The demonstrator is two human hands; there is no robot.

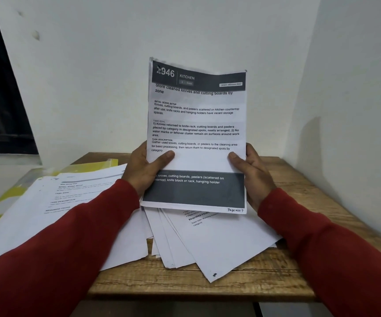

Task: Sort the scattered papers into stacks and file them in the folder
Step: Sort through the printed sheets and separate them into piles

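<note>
While I watch through the head camera, I log the items from left to right with the risk each carries.

Folder (13, 193): yellow, at the far left of the bench (208, 284), mostly buried under sheets. Risk: I judge that filing into it will first mean clearing what lies on top, and those sheets could slide off the left edge.

Left stack (54, 213): printed pages lying loosely over the folder, partly under the left sleeve. Risk: a sweep of that forearm could drag them out of order.

Left hand (146, 170): clamped on the held page's left edge, thumb on the front.

Held page (196, 133): upright above the bench, headed "KITCHEN", marked by hand at the bottom corner as what looks like page 7. Its top bows backward. Risk: it may flop over or crease if one grip lets go, and a misread number would send it to the wrong stack.

Fanned pile (208, 243): unsorted sheets below the page, one corner overhanging the near edge. Risk: a nudge could tip them to the floor.

Right hand (251, 172): gripping the page's right edge, thumb in front.
</note>
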